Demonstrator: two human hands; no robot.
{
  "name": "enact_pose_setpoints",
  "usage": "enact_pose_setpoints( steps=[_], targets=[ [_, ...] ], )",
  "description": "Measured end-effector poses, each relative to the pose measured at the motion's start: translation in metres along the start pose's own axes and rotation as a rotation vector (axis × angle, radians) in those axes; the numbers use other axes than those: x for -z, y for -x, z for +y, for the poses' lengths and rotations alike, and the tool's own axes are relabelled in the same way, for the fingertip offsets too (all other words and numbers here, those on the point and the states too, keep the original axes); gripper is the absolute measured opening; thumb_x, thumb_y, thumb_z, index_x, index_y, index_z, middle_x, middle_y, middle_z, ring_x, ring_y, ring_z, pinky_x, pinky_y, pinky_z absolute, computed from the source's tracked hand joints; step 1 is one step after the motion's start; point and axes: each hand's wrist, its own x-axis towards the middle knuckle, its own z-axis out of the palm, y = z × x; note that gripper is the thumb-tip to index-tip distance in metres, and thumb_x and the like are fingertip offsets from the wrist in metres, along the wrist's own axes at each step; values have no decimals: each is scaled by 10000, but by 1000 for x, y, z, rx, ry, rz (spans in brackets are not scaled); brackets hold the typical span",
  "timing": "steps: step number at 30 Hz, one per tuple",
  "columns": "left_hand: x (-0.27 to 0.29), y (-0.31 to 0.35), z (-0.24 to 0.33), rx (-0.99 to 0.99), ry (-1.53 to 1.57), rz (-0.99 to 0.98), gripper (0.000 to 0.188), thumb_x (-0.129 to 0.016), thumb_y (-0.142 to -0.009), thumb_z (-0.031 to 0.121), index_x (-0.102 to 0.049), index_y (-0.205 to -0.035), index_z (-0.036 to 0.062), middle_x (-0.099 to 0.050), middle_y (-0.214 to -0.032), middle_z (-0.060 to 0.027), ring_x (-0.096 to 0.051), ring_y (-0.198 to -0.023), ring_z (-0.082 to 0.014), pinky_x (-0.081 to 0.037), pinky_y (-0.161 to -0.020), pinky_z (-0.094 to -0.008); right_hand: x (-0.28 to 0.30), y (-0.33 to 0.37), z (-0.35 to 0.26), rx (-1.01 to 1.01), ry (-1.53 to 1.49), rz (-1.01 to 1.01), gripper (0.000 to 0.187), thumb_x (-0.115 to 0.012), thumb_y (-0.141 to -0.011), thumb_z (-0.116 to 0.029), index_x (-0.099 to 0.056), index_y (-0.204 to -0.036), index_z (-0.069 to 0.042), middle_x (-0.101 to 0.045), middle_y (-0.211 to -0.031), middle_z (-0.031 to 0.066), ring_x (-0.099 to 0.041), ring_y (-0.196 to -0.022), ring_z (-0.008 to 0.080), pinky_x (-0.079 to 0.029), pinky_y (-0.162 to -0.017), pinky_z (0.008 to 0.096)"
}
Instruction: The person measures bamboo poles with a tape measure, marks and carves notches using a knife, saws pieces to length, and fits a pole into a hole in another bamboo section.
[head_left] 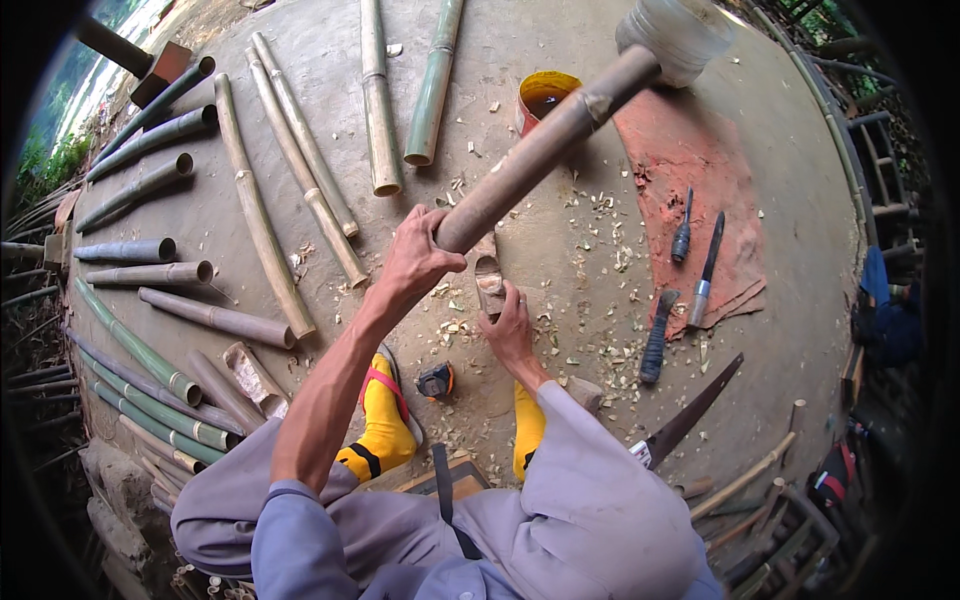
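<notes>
Chip-strewn floor [800, 200] — tape measure [435, 380] between feet [385, 425] — bamboo pole [548, 150] before bucket [527, 107].

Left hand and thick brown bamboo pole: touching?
Touching: the head view shows the left hand gripping the thick brown bamboo pole by its near end.

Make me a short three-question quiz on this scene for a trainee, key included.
1. Which hand holds the raised pole?
2. True or false: the saw lies off the red cloth.
3. Fill in the blank: the tape measure lies between the two yellow ____.

Key:
1. The left hand.
2. True.
3. socks.
</notes>
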Motion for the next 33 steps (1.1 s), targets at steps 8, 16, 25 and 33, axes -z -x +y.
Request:
enact_pose_setpoints(
  steps=[8,16,25,33],
  targets=[
    [-63,25,-63,-31,-153,-288,592,-738,-525,218,-631,-1088,70,-609,-1022,-122,-594,-958,-323,-482,-829,-401,14,2,8,-106,53,-7,478,-730,-672,-177,-435,-1004,-1,-510,-978,235,-565,-846,429,-491,-698,472],
    [-76,61,-85,-216,-398,-27,657,-717,-657,187,-483,-1271,156,-496,-1209,-102,-450,-1155,-274,-313,-986,-446,8,16,5,-77,-2,20,475,-724,-713,-179,-461,-1068,-6,-516,-1004,214,-545,-912,397,-465,-770,440],
    [-125,204,-84,101,-501,-290,579,-733,-605,133,-500,-1135,137,-425,-1195,-123,-434,-1080,-367,-424,-855,-460,50,40,-5,-181,-263,-31,268,-648,-756,-75,-577,-1012,-41,-571,-830,84,-553,-679,186,-489,-637,315],
    [-129,160,-23,562,990,51,483,-690,-827,280,-500,-1191,24,-571,-1055,-93,-577,-885,-155,-479,-759,-290,54,56,-29,1,-496,-419,478,-672,-699,-113,-523,-1151,-60,-620,-1015,129,-627,-907,244,-510,-750,330]
  ],
)
